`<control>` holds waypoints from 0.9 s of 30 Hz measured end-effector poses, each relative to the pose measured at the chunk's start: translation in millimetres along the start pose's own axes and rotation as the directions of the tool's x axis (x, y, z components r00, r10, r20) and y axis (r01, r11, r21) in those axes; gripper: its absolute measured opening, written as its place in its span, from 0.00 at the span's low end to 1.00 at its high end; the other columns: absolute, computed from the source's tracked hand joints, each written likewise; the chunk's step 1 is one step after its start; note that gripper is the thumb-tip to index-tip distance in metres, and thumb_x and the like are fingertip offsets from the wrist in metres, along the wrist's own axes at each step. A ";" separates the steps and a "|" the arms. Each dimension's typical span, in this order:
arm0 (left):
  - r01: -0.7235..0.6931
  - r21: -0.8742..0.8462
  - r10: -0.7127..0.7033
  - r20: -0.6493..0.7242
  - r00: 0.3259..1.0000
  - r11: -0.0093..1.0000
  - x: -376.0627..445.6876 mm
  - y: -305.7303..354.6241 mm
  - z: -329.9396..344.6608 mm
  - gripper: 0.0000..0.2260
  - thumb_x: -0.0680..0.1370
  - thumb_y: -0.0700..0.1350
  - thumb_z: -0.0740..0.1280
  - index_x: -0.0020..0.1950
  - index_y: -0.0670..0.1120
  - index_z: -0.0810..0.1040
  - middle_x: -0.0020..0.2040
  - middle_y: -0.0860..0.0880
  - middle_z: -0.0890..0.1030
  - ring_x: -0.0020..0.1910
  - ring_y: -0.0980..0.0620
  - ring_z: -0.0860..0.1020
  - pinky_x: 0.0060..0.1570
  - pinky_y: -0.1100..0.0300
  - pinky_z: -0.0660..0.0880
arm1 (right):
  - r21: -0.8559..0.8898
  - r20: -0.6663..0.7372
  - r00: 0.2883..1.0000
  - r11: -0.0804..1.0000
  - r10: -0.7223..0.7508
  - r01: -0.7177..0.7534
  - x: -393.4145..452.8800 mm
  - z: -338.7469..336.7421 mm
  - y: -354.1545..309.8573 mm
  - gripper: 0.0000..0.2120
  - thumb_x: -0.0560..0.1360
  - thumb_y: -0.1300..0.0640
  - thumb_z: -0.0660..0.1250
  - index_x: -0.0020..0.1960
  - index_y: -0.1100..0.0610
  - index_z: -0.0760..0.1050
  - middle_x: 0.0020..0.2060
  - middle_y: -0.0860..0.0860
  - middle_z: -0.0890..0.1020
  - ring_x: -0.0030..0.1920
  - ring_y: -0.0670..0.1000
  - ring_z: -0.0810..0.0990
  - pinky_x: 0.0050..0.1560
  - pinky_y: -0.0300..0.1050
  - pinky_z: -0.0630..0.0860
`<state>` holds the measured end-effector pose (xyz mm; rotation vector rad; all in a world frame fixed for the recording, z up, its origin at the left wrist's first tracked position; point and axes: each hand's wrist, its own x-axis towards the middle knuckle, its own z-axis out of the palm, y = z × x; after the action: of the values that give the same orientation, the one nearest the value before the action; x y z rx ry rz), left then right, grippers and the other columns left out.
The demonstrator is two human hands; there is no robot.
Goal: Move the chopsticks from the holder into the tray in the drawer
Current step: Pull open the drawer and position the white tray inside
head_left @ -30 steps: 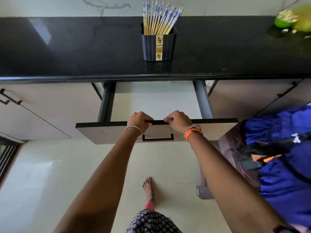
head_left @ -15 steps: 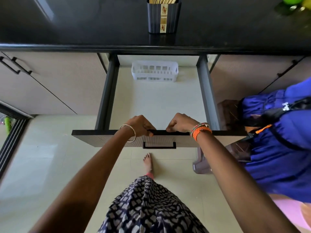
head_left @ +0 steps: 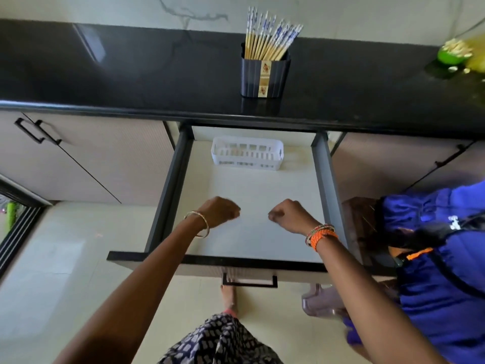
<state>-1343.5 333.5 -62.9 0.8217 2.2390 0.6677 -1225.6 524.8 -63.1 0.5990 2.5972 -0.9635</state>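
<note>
Several chopsticks (head_left: 267,38) with blue-and-white tops stand in a dark holder (head_left: 265,74) on the black countertop (head_left: 131,72). Below it the drawer (head_left: 168,185) is pulled far out. A white slotted tray (head_left: 248,153) lies at the drawer's back, with nothing in it that I can see. My left hand (head_left: 219,211) and my right hand (head_left: 290,214) hover over the drawer's pale floor, both with fingers curled and holding nothing. Neither hand touches the drawer front.
Closed cabinet doors (head_left: 86,158) flank the drawer. A person in blue clothing (head_left: 441,258) stands close at the right, beside a brown stool (head_left: 362,222). A green bowl (head_left: 454,52) sits on the counter's far right. My bare foot (head_left: 228,295) is under the drawer handle (head_left: 249,281).
The drawer slid out fully, revealing the white tray. Both hands let go of the drawer's front edge and rose over its inside.
</note>
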 end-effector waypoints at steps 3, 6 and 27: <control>-0.014 0.019 0.019 -0.286 0.958 1.000 45.5 -2.7 -29.2 0.12 0.76 0.40 0.65 0.58 0.41 0.78 0.59 0.43 0.80 0.59 0.43 0.77 0.59 0.59 0.70 | -0.052 -0.163 0.987 0.999 -0.006 -0.002 47.9 -14.9 -10.0 0.16 0.77 0.60 0.62 0.62 0.63 0.77 0.62 0.59 0.79 0.66 0.58 0.74 0.66 0.49 0.71; 0.062 0.084 -0.026 -0.370 0.928 0.995 98.5 -11.2 -53.7 0.17 0.76 0.39 0.63 0.65 0.43 0.71 0.66 0.41 0.74 0.65 0.42 0.71 0.66 0.53 0.66 | -0.175 -0.198 0.978 0.984 -0.057 0.022 101.0 -22.8 -21.7 0.20 0.77 0.62 0.60 0.69 0.61 0.70 0.67 0.58 0.73 0.69 0.58 0.70 0.66 0.49 0.70; 0.085 0.576 0.000 -0.146 0.989 0.813 127.8 -50.6 -16.2 0.12 0.76 0.36 0.60 0.55 0.43 0.79 0.54 0.41 0.81 0.55 0.40 0.77 0.55 0.53 0.70 | -0.393 -0.160 0.987 0.919 -0.024 -0.041 131.5 -13.8 30.8 0.10 0.72 0.69 0.62 0.47 0.61 0.80 0.45 0.60 0.83 0.49 0.61 0.83 0.41 0.43 0.72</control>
<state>-1449.2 385.5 -135.5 1.0296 2.6247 -0.0120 -1326.5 591.4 -124.8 0.5967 2.8147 -0.3735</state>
